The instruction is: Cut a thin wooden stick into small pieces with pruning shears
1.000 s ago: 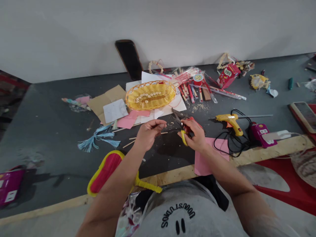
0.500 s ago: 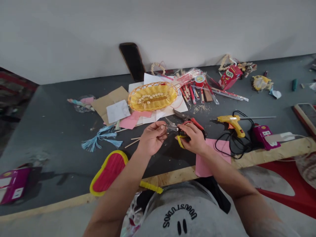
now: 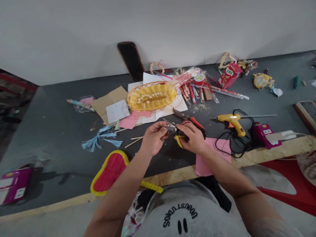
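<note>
My right hand (image 3: 191,136) is wrapped round the handles of scissors (image 3: 172,127), whose slightly parted blades point left toward my left fingertips. The fingers of my left hand (image 3: 155,136) are pinched together beside the blades; what they hold is too small to make out. Beyond the hands, pruning shears with red handles (image 3: 197,123) lie on the table. Thin wooden sticks (image 3: 133,141) are left of my left hand. The yellow basket (image 3: 151,105) behind holds small pale pieces in a row. A pink sheet (image 3: 212,151) lies partly under my right forearm.
A yellow glue gun (image 3: 233,122) and a purple box (image 3: 266,135) are at the right. Blue tassels (image 3: 100,140) and a red, yellow-edged oval piece (image 3: 108,172) lie left. Behind are a phone (image 3: 130,61), wrapped sticks (image 3: 192,90) and a red drink carton (image 3: 230,75).
The scissor blades have shifted slightly left over my left fingertips and look a little turned. Both hands stay close together; the view has moved slightly.
</note>
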